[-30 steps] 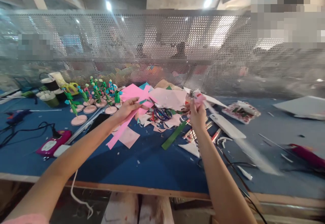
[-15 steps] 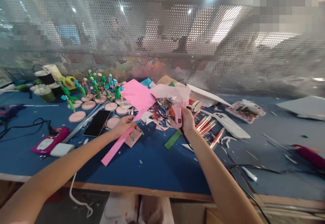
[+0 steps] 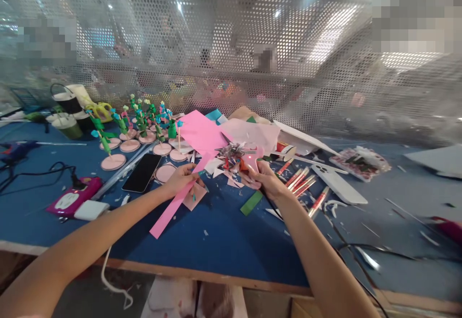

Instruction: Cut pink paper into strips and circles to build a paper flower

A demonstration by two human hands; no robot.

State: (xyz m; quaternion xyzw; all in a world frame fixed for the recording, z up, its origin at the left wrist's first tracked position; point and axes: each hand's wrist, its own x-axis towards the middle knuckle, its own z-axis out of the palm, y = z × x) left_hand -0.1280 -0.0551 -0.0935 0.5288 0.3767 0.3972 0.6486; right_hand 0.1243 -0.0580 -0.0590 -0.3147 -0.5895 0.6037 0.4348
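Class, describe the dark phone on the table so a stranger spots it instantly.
On the blue table, look left of the left hand, beside the round pink discs. The phone lies flat, screen up and black, unlike the white phone on the right.

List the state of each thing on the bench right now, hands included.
left hand: closed on the pink paper strip
right hand: gripping the glue gun, red spot glowing on it
black phone: lying flat, screen dark
white phone: lying flat, back up
paper flowers: upright on round bases
green strip: lying loose on the table
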